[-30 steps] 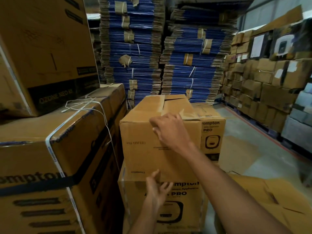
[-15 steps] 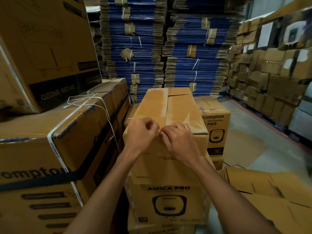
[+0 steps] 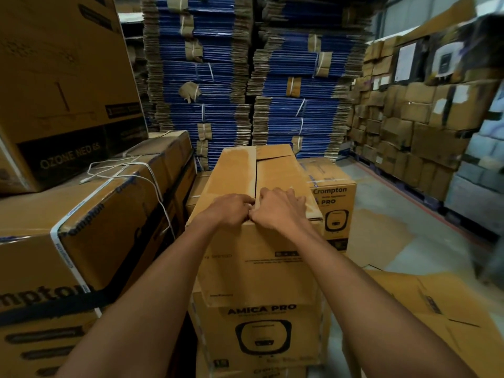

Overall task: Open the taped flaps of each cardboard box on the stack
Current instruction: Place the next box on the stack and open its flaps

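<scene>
View: head cam, looking fwd & down.
Top box (image 3: 259, 257): plain brown, top of the stack right in front of me, sitting on the AMICA PRO box (image 3: 261, 331). Flaps lie flat.
Seam (image 3: 256, 173): dark line down the middle of the top, near edge to far edge, between left flap (image 3: 226, 181) & right flap (image 3: 281, 170). A pale strip of tape (image 3: 241, 165) runs beside it on the left flap.
Left hand (image 3: 231, 211): on the top at the near edge, left of the seam. Fingers curled, tips at the seam. Can't tell if they've got hold of flap edge or tape.
Right hand (image 3: 278, 211): just across the seam, touching the left hand at the thumbs. Fingers bent over the right flap. Grip: can't tell either.
Left side: big box (image 3: 95, 227) w/ white strap (image 3: 58, 241), white cord (image 3: 122, 170) lying on top. OZONE NEO box (image 3: 62, 77) stacked above it.
Behind: PRO box (image 3: 335, 211) just behind-right of my stack. Blue flat cartons (image 3: 218, 77) piled high further back.
Right: wall of boxes (image 3: 422, 126), blurred. Flat cardboard (image 3: 436, 309) on the floor (image 3: 381, 233), low right.
</scene>
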`<state>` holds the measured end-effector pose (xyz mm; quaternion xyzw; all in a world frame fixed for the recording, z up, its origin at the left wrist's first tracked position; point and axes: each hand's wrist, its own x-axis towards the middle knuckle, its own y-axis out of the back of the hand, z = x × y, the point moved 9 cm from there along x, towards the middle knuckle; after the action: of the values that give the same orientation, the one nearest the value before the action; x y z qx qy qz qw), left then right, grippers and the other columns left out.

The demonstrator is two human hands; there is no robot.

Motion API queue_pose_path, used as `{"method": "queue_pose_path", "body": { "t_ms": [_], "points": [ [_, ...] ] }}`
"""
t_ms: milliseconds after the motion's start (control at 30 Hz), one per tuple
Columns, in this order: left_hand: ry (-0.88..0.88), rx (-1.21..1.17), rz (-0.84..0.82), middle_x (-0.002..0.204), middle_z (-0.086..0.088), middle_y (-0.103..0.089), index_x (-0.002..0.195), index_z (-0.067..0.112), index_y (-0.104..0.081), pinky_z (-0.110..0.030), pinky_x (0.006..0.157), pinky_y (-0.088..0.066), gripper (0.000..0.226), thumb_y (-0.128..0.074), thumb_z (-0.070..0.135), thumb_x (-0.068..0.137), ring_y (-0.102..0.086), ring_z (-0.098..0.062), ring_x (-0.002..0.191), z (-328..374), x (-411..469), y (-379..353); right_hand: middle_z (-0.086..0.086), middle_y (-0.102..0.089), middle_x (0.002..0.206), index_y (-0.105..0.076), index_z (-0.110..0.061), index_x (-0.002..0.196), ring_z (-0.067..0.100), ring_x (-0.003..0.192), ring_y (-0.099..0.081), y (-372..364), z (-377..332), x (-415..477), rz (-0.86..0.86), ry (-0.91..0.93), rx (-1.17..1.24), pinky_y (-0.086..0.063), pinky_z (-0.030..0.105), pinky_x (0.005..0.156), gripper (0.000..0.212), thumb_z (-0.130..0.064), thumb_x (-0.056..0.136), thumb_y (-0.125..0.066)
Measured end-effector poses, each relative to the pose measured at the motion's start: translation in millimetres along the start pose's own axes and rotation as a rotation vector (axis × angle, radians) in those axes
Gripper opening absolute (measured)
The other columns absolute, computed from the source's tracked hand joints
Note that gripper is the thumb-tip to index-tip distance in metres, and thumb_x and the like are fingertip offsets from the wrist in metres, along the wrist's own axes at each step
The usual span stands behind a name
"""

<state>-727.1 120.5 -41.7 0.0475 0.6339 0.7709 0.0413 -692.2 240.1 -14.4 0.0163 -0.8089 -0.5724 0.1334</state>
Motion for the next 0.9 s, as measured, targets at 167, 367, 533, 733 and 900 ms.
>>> {"method": "queue_pose_path", "body": {
  "t_ms": [167, 367, 533, 733, 900],
  "points": [
    [-0.002, -0.022, 0.009, 0.131, -0.006, -0.067, 0.129, 0.028, -0.066, -0.049, 0.098, -0.048, 0.034, -0.05, 0.03, 0.098, -0.06, -0.029, 0.113, -6, 0, -1, 0.011, -0.052, 0.138, -0.051, -0.023, 0.136, 0.037, 0.133, -0.039, -4, -12, 3, -0.132, -0.046, -0.022, -0.032, 0.054, 0.104, 0.055, -0.039, 0.084, -0.061],
    [-0.027, 0.027, 0.034, 0.146, -0.004, -0.055, 0.14, 0.025, -0.057, -0.047, 0.105, -0.044, 0.04, -0.046, 0.033, 0.103, -0.054, -0.028, 0.126, -9, -4, -5, 0.009, -0.051, 0.134, -0.055, -0.03, 0.133, 0.037, 0.127, -0.044, -8, -24, 6, -0.145, 0.018, -0.111, -0.035, 0.053, 0.1, 0.044, -0.035, 0.089, -0.057],
    [-0.028, 0.076, 0.007, 0.158, -0.004, -0.04, 0.155, 0.027, -0.04, -0.047, 0.114, -0.035, 0.049, -0.034, 0.038, 0.108, -0.041, -0.028, 0.14, -9, -2, -8, 0.006, -0.051, 0.132, -0.058, -0.031, 0.137, 0.036, 0.124, -0.046, -13, -20, 6, -0.126, 0.043, -0.173, -0.035, 0.054, 0.099, 0.045, -0.043, 0.094, -0.052],
    [-0.028, 0.119, 0.004, 0.16, -0.003, -0.036, 0.152, 0.026, -0.04, -0.05, 0.115, -0.033, 0.05, -0.036, 0.041, 0.105, -0.035, -0.029, 0.143, -3, -3, -10, 0.006, -0.047, 0.124, -0.055, -0.031, 0.12, 0.037, 0.112, -0.053, 7, -22, 5, -0.018, 0.112, -0.227, -0.046, 0.056, 0.093, 0.03, -0.042, 0.094, -0.062],
    [0.004, 0.097, -0.015, 0.166, 0.0, -0.026, 0.159, 0.03, -0.03, -0.051, 0.117, -0.026, 0.074, -0.024, 0.072, 0.098, -0.025, -0.029, 0.15, -3, -7, -9, 0.005, -0.054, 0.084, -0.068, -0.014, 0.103, 0.029, 0.083, -0.059, 59, -35, 6, 0.182, 0.194, -0.196, -0.046, 0.038, 0.068, 0.012, -0.013, 0.091, -0.065]
  ]
}}
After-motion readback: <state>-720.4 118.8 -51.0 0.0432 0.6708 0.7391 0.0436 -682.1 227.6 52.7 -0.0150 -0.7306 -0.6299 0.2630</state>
